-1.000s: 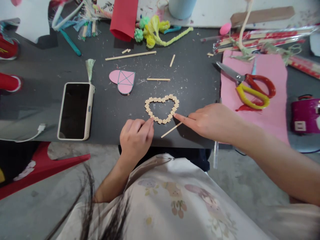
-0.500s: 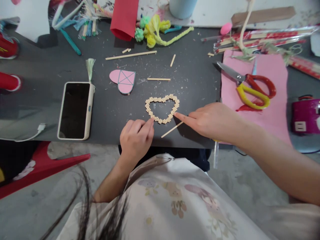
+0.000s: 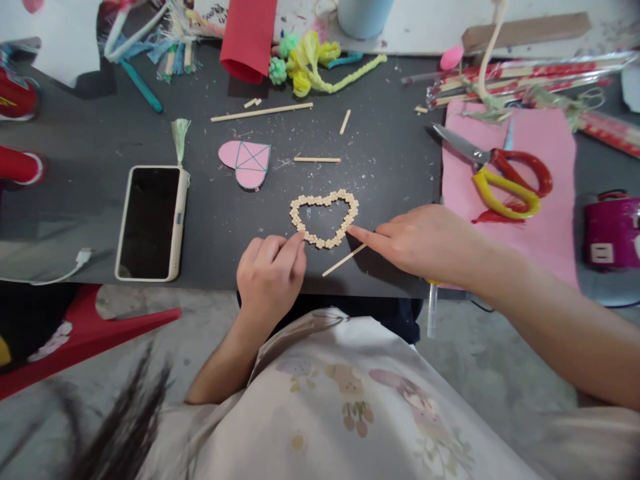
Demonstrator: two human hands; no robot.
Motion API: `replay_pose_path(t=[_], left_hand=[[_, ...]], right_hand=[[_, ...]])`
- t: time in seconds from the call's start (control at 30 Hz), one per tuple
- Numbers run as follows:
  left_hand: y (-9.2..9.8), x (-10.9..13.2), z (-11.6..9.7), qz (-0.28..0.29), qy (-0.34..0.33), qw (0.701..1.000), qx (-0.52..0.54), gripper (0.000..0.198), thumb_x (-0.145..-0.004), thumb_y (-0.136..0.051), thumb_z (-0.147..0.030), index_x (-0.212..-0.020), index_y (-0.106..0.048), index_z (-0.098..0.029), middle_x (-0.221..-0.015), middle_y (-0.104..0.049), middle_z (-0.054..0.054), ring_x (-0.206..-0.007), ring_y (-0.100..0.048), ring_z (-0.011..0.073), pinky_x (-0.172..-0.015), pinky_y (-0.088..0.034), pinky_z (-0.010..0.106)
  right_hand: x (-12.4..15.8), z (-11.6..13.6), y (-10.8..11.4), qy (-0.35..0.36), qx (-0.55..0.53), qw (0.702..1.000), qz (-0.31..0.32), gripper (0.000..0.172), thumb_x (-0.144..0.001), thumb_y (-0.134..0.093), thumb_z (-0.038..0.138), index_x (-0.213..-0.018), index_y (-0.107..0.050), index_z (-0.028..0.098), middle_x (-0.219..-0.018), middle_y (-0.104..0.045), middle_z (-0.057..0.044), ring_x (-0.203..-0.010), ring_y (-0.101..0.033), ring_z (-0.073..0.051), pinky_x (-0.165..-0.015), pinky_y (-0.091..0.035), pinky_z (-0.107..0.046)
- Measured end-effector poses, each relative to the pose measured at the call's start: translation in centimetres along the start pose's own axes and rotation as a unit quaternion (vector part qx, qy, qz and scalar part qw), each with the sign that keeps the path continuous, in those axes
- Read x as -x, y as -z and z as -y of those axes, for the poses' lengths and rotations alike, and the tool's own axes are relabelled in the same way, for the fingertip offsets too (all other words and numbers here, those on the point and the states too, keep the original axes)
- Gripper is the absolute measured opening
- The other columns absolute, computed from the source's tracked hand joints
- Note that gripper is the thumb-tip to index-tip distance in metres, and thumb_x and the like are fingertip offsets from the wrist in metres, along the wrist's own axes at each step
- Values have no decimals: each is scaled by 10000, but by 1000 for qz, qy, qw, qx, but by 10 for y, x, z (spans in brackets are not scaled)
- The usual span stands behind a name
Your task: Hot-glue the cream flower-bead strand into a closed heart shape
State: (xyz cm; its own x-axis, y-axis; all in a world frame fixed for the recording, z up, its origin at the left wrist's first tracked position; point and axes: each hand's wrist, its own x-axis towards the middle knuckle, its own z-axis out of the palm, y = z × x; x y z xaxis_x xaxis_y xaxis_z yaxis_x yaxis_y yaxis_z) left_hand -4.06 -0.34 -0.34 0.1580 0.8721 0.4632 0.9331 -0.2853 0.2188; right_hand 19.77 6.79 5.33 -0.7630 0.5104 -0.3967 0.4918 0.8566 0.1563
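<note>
A heart-shaped outline of small pale flower-like pieces (image 3: pixel 320 244) lies flat on the dark table. My left hand (image 3: pixel 273 270) is at its lower left side, fingers curled together, with the index fingertip on the edge. From the right, my right hand (image 3: pixel 420 241) reaches in with its index finger stretched to the lower right edge of the heart. A thin wooden stick (image 3: pixel 343 261) runs out from under that index finger, slanting down to the left; the other fingers are curled around its hidden end. Above the heart rests another short wooden stick (image 3: pixel 317 160).
A pink paper heart with drawn lines (image 3: pixel 253 164) and a phone (image 3: pixel 150 223) lie to the left. Red and yellow scissors (image 3: pixel 505 177) rest on pink sheet (image 3: pixel 555 233) at right. Yellow and green yarn pieces (image 3: pixel 313 63) and a longer stick (image 3: pixel 263 112) are farther back.
My left hand has shifted very slightly left and up along the heart's edge. My right hand, the stick and the heart look unchanged.
</note>
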Motion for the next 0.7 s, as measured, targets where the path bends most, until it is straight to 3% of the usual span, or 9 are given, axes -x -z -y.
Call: replay_pose_path(t=[0.53, 0.7], left_hand=[[-4, -3, 3, -2, 3, 1000, -6, 207, -911, -625, -190, -1061, -766, -213, -783, -667, 25, -715, -494, 175, -701, -415, 296], [-5, -2, 4, -4, 1, 1000, -7, 201, -912, -623, -192, -1050, -766, -217, -779, -666, 22, -706, -492, 175, -693, -419, 298]], right_hand=[[1, -1, -3, -7, -28, 999, -24, 631, -864, -420, 15, -1456, -461, 231, -709, -689, -1, -605, -578, -163, -567, -189, -315], [4, -3, -3, -8, -17, 999, -42, 581, -873, -419, 23, -1423, -475, 201, -721, -693, -7, -614, -598, -165, -550, -141, -325]])
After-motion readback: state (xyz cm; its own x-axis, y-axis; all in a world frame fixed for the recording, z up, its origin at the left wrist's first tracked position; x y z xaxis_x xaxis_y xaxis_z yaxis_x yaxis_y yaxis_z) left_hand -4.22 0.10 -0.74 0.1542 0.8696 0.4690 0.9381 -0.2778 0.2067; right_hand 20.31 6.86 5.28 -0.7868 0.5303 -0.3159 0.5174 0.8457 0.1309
